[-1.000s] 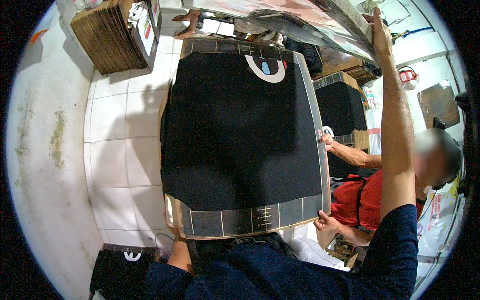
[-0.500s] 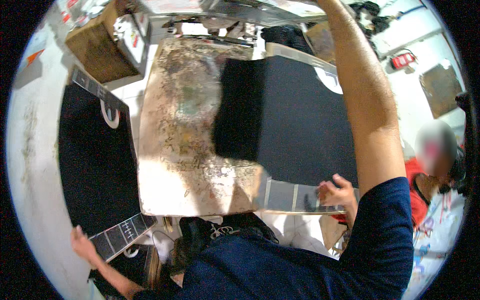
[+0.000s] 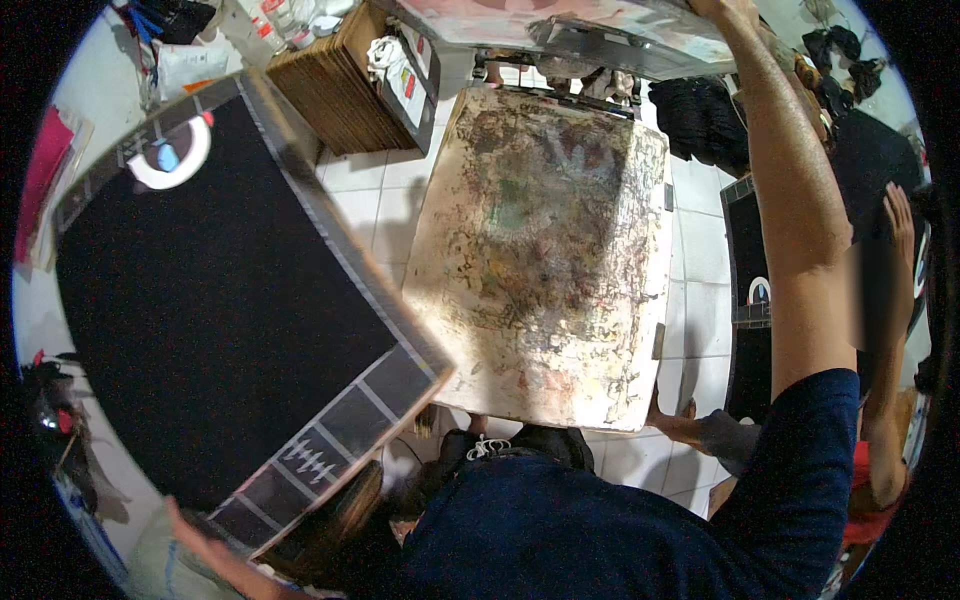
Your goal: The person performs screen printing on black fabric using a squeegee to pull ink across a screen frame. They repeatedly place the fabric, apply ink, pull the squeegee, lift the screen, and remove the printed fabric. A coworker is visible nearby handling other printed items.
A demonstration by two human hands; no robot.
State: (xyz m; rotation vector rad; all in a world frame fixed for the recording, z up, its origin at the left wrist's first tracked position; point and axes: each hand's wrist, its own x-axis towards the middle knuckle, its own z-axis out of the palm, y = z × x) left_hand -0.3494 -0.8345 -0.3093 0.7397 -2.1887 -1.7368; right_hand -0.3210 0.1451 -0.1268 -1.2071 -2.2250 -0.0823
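Note:
My left hand (image 3: 195, 540) grips the near left corner of a flat board (image 3: 405, 375) with black cloth (image 3: 220, 310) stretched over it. The board is tilted at my left, its right corner over the edge of the stained worktable (image 3: 530, 250). Clear tape strips line its borders, and a white ring-shaped print with a light blue centre lies near its far end. My right arm reaches up and forward; my right hand (image 3: 728, 12), partly cut off by the top edge, holds the raised screen frame (image 3: 620, 50) above the table's far end.
At right, a person's hand (image 3: 898, 225) is on another black-covered panel (image 3: 875, 150). A further black board (image 3: 745, 270) stands beside it. A stack of brown boards (image 3: 330, 90) sits at far left, and a black cloth pile (image 3: 695, 120) beyond the table's right corner.
The black-covered board on the table has been taken off to the right, where a person's hand is. My left hand has brought the other board up and closer to the table. My view has turned left.

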